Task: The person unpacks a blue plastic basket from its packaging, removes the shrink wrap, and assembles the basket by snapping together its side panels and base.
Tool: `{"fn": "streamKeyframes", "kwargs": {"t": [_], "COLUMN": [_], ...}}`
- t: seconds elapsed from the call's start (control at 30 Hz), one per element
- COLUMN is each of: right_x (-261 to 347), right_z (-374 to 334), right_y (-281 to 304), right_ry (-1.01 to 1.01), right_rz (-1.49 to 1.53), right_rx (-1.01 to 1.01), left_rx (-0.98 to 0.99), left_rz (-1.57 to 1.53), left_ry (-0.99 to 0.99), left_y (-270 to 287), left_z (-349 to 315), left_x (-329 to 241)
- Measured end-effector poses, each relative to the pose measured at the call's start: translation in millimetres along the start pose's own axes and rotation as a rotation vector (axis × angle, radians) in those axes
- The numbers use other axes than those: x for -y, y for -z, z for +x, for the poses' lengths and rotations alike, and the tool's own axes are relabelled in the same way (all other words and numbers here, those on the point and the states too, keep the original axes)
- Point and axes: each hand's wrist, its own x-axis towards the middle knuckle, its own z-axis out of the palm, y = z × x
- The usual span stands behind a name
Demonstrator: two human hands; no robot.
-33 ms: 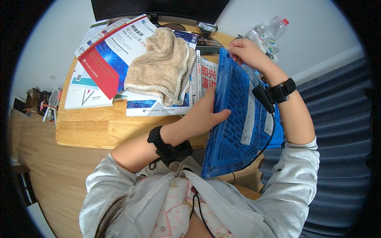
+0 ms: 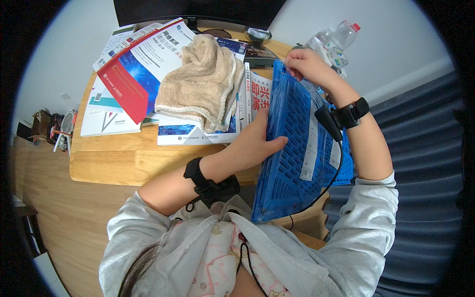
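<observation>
A flat pack of blue perforated plastic panels stands tilted on edge in front of me, in clear plastic wrap, with a long white label down its face. My left hand is closed on its left edge, the thumb over the front and most fingers hidden behind. At the far upper corner, my right hand is closed in a pinch on the clear wrap. Another blue perforated panel lies behind it, to the right.
A folded beige towel covers part of several books on the wooden table. A monitor stands at the back, with clear bottles at the far right. A black cable hangs from my right wrist strap, across the pack.
</observation>
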Motion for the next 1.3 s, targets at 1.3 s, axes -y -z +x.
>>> {"fn": "streamKeyframes", "kwargs": {"t": [1.3], "right_x": [49], "right_z": [-13], "right_y": [19], "right_ry": [0.079], "right_rz": [-0.493], "right_rx": [0.443], "left_rx": [0.019], "left_rz": [0.043], "left_ry": [0.015], "left_y": [-2], "left_z": [-2], "left_x": [-4]}}
